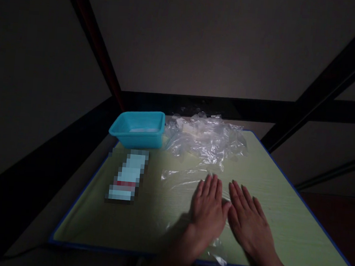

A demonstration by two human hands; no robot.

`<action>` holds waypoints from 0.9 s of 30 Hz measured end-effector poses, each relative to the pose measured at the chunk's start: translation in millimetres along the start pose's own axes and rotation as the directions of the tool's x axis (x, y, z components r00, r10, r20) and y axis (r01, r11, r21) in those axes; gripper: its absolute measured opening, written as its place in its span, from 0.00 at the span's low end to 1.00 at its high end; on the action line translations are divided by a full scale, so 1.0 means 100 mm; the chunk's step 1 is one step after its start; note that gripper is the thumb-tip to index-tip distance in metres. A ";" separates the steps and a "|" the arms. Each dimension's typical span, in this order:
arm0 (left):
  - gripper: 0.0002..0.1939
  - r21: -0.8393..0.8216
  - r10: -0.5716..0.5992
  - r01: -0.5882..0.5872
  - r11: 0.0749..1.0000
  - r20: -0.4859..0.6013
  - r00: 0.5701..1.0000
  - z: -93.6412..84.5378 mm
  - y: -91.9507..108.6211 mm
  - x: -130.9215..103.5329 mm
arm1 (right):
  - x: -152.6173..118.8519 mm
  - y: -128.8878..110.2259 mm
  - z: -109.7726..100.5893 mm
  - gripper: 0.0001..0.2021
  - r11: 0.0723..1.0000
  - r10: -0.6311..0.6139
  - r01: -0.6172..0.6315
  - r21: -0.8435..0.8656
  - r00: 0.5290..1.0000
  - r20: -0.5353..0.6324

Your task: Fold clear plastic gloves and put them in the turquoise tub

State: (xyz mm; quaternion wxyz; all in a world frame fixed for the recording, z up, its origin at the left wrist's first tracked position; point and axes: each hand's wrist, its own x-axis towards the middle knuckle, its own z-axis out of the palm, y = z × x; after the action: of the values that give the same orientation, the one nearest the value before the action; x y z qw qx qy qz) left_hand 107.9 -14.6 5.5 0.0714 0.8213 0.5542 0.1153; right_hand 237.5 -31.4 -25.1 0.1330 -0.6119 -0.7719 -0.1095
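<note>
A clear plastic bag lies spread flat on the pale green table, reaching toward its front edge. My left hand rests palm down on the bag, its fingers stretched forward. Just to the right, my right hand also lies flat, palm down, at the bag's right side, fingers extended. The thumbs are close together between the hands. Neither hand grips anything. Behind them sits a crumpled heap of clear plastic bags, with small whitish pieces among them.
A turquoise plastic basin with something whitish inside stands at the table's back left. A blurred-out rectangular object lies in front of it. The green table has a blue edge, and a wall rises behind it.
</note>
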 end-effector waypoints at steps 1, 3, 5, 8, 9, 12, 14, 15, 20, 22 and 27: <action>0.28 0.013 -0.004 0.004 1.000 -0.018 1.000 0.01 -0.04 -0.02 | 0.00 -0.01 -0.01 0.27 1.000 0.005 -0.005 0.003 1.000 0.000; 0.28 0.041 0.000 0.002 0.999 -0.051 0.999 0.02 -0.11 -0.07 | 0.01 -0.02 -0.01 0.27 1.000 0.022 -0.022 0.011 1.000 0.006; 0.29 0.062 0.022 -0.017 0.998 -0.081 0.996 0.02 -0.17 -0.11 | 0.02 -0.02 -0.02 0.27 0.999 0.029 -0.029 0.015 0.999 0.015; 0.32 0.085 0.034 -0.024 0.996 -0.119 0.992 0.02 -0.27 -0.16 | 0.02 -0.03 -0.03 0.27 0.999 0.031 -0.032 0.008 0.999 0.028; 0.33 0.093 0.023 -0.012 0.996 -0.122 0.992 0.01 -0.32 -0.18 | 0.03 -0.03 -0.04 0.27 0.999 0.034 -0.034 0.005 0.999 0.032; 0.32 0.132 -0.035 0.050 0.990 -0.118 0.992 -0.03 -0.54 -0.24 | 0.03 -0.03 -0.05 0.27 0.999 0.041 -0.041 0.005 0.998 0.041; 0.31 0.162 -0.071 0.092 0.982 -0.130 0.989 -0.06 -0.72 -0.30 | 0.03 -0.03 -0.04 0.27 0.999 0.044 -0.044 0.011 0.998 0.039; 0.29 0.172 -0.066 0.090 0.981 -0.140 0.988 -0.07 -0.81 -0.33 | 0.03 -0.02 -0.04 0.27 0.999 0.044 -0.045 0.012 0.998 0.037; 0.26 0.184 -0.031 0.063 0.981 -0.176 0.984 -0.10 -1.10 -0.45 | 0.01 -0.02 -0.03 0.27 0.999 0.042 -0.042 0.015 0.999 0.032; 0.26 0.180 -0.018 0.049 0.983 -0.169 0.985 -0.11 -1.13 -0.46 | 0.01 -0.03 -0.04 0.27 0.998 0.050 -0.051 0.035 0.998 0.040; 0.27 0.143 -0.078 0.105 0.984 -0.181 0.980 -0.16 -1.11 -0.45 | 0.05 -0.01 -0.07 0.27 0.977 0.102 -0.111 0.185 0.993 0.054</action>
State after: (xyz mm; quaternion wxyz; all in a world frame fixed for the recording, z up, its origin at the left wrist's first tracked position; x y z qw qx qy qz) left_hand -11.4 -14.6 -11.1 -0.0352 0.7846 0.6028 0.1408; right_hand 235.7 -29.3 -16.4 0.1785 -0.6395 -0.7477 -0.0154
